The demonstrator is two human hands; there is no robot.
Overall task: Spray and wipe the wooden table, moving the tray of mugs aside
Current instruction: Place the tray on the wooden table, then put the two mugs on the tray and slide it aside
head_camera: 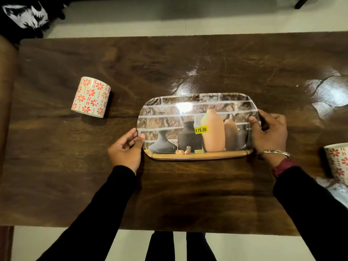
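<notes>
Tray point(188, 117) lies flat — long axis left-right — both ends gripped.

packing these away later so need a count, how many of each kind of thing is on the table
Mugs: 2, the mug on the left and the mug at the right edge, which is partly cut off by the frame
Trays: 1, the tray, with nothing standing on it
Total: 3

A: Dim?
B: Mostly; warm light from overhead. White glare on the tray point(169, 117), streaky shine across the desk point(169, 185) at right.
A: Sharp?
B: Fairly. Edges bow, corners darken, the mug point(91, 97) throws a soft shadow right.
</notes>
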